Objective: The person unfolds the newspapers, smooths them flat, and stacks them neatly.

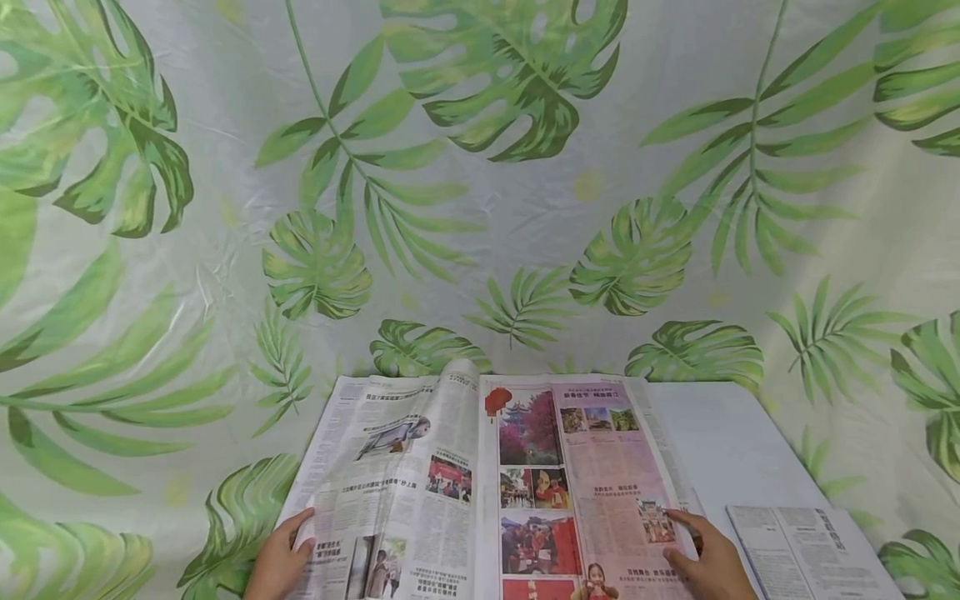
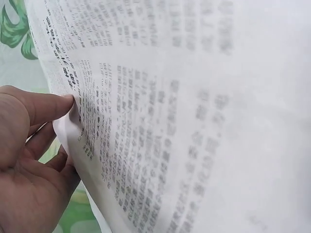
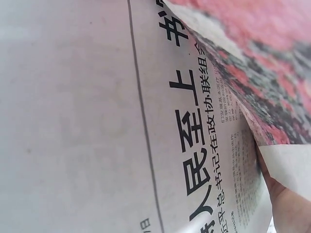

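A newspaper (image 1: 405,467) lies spread wide in front of me, with a raised, curled fold near its middle. Its left page carries black text and a few photos; the right page is pinkish with several colour pictures. My left hand (image 1: 281,554) pinches the left edge, and the left wrist view shows the thumb (image 2: 60,104) on the printed side with the other fingers behind the sheet. At the opposite edge my right hand (image 1: 708,558) grips the paper between thumb and fingers. In the right wrist view the right hand (image 3: 291,208) is mostly hidden by the paper.
A white sheet or board (image 1: 705,433) sits to the right, partly under the newspaper. On it, near the front, lies a smaller printed piece (image 1: 791,542) with black text. A leaf-patterned cloth (image 1: 517,225) covers the background and both sides.
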A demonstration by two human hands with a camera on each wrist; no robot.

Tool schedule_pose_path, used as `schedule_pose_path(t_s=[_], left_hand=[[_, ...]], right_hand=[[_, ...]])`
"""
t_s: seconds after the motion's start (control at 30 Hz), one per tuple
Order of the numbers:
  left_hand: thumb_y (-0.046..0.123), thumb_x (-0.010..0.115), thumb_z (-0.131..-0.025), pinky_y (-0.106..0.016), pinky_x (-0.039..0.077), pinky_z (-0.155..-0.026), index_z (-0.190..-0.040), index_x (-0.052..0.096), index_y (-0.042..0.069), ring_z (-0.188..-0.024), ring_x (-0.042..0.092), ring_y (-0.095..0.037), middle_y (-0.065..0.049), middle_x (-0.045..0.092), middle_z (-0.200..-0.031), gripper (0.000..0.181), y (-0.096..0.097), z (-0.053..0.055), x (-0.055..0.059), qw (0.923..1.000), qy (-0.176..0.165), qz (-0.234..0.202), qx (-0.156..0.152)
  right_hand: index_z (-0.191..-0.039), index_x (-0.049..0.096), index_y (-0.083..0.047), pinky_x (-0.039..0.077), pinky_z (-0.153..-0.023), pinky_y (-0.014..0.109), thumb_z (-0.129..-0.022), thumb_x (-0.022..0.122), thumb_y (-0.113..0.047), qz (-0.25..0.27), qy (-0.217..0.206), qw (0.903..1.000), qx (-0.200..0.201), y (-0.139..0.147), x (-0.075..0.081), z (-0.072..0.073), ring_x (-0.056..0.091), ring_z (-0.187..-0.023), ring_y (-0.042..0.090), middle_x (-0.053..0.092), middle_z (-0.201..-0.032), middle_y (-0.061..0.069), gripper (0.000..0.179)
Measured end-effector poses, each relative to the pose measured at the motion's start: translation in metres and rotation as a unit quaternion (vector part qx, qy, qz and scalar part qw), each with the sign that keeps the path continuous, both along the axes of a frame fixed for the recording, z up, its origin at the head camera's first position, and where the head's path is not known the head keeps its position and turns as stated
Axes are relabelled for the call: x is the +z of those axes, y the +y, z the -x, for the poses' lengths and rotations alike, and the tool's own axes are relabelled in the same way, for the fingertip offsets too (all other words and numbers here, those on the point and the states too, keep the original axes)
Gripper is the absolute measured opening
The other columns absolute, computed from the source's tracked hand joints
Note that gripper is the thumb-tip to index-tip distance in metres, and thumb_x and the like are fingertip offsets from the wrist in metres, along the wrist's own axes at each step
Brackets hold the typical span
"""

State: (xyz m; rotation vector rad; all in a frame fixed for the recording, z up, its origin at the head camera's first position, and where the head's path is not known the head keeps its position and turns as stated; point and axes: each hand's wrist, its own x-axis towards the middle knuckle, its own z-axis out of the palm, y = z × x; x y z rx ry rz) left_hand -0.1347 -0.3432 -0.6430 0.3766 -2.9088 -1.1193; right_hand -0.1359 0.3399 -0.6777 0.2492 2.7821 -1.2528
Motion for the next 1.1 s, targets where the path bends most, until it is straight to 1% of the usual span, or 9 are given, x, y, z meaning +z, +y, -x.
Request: schedule_pose_path(t_s=[0.07, 0.27, 0.4, 0.5, 0.63, 0.73, 0.83, 0.93, 1.1], left_hand=[[0.001, 0.067, -0.090, -0.034, 0.052, -0.073, -0.145, 0.054, -0.003, -0.093, 0.068, -0.024, -0.034, 0.063, -0.130, 0.057, -0.003, 0.000, -0.001, 1.0000, 0.000, 0.000, 0.002], [-0.002, 0.064, -0.091, -0.030, 0.049, -0.061, -0.147, 0.051, -0.004, -0.078, 0.066, -0.018, -0.026, 0.072, -0.101, 0.057, -0.013, -0.004, 0.000, 0.9994, -0.005, -0.030, 0.017], [-0.002, 0.063, -0.092, -0.029, 0.049, -0.060, -0.144, 0.054, -0.003, -0.076, 0.066, -0.017, -0.023, 0.073, -0.096, 0.054, -0.019, -0.005, 0.001, 0.9992, -0.006, -0.030, 0.026], [-0.001, 0.062, -0.092, -0.029, 0.049, -0.061, -0.142, 0.056, -0.004, -0.078, 0.067, -0.018, -0.026, 0.073, -0.101, 0.050, -0.022, -0.004, 0.001, 0.9993, -0.010, -0.022, 0.027], [0.000, 0.062, -0.093, -0.031, 0.050, -0.067, -0.139, 0.059, -0.005, -0.086, 0.069, -0.026, -0.034, 0.068, -0.118, 0.047, -0.026, -0.004, 0.002, 0.9996, -0.006, -0.004, 0.027], [0.000, 0.062, -0.093, -0.041, 0.054, -0.079, -0.139, 0.060, -0.004, -0.098, 0.069, -0.036, -0.037, 0.062, -0.128, 0.046, -0.027, -0.005, 0.002, 0.9996, -0.003, 0.010, 0.026], [0.001, 0.062, -0.092, -0.054, 0.053, -0.090, -0.138, 0.060, -0.005, -0.109, 0.066, -0.044, -0.038, 0.059, -0.132, 0.046, -0.027, -0.005, 0.001, 0.9996, 0.001, 0.019, 0.022], [0.001, 0.063, -0.092, -0.056, 0.053, -0.091, -0.137, 0.061, -0.005, -0.111, 0.065, -0.045, -0.038, 0.059, -0.132, 0.045, -0.026, -0.005, -0.001, 0.9994, 0.001, 0.021, 0.026], [0.002, 0.063, -0.093, -0.053, 0.053, -0.091, -0.135, 0.062, -0.005, -0.110, 0.067, -0.043, -0.035, 0.061, -0.131, 0.043, -0.023, -0.004, -0.003, 0.9986, 0.004, 0.022, 0.047]], right_hand=[[-0.148, 0.050, -0.006, 0.053, -0.061, 0.030, -0.084, 0.082, -0.020, 0.001, -0.002, 1.0000, -0.002, 0.000, 0.000, 0.000, 0.067, -0.078, 0.016, 0.071, -0.109, 0.013, 0.073], [-0.147, 0.051, -0.006, 0.053, -0.062, 0.029, -0.083, 0.082, -0.016, -0.002, 0.004, 1.0000, 0.002, 0.003, 0.001, 0.001, 0.067, -0.078, 0.014, 0.071, -0.111, 0.016, 0.072], [-0.147, 0.052, -0.005, 0.052, -0.063, 0.029, -0.083, 0.082, -0.015, -0.008, 0.004, 0.9999, 0.006, 0.006, 0.002, 0.001, 0.066, -0.079, 0.014, 0.069, -0.115, 0.017, 0.072], [-0.148, 0.051, -0.004, 0.052, -0.063, 0.030, -0.084, 0.081, -0.014, -0.010, 0.000, 0.9999, 0.008, 0.008, 0.003, 0.001, 0.066, -0.080, 0.015, 0.068, -0.118, 0.017, 0.071], [-0.148, 0.050, -0.003, 0.053, -0.064, 0.029, -0.085, 0.079, -0.014, -0.008, -0.005, 0.9999, 0.008, 0.010, 0.004, 0.000, 0.067, -0.083, 0.016, 0.067, -0.121, 0.019, 0.071], [-0.149, 0.049, -0.001, 0.055, -0.067, 0.031, -0.086, 0.079, -0.015, -0.005, -0.006, 0.9998, 0.016, 0.011, 0.006, -0.001, 0.069, -0.090, 0.019, 0.064, -0.128, 0.024, 0.071], [-0.147, 0.050, 0.001, 0.059, -0.076, 0.041, -0.086, 0.080, -0.019, -0.024, -0.003, 0.9994, 0.025, 0.013, 0.010, -0.004, 0.070, -0.100, 0.031, 0.059, -0.135, 0.030, 0.071], [-0.146, 0.051, 0.002, 0.059, -0.082, 0.046, -0.086, 0.082, -0.021, -0.044, 0.000, 0.9986, 0.031, 0.014, 0.011, -0.006, 0.069, -0.108, 0.038, 0.055, -0.139, 0.033, 0.072], [-0.148, 0.050, 0.000, 0.057, -0.076, 0.038, -0.085, 0.081, -0.019, -0.034, -0.013, 0.9992, 0.016, 0.013, 0.012, -0.003, 0.069, -0.101, 0.027, 0.056, -0.139, 0.031, 0.073]])
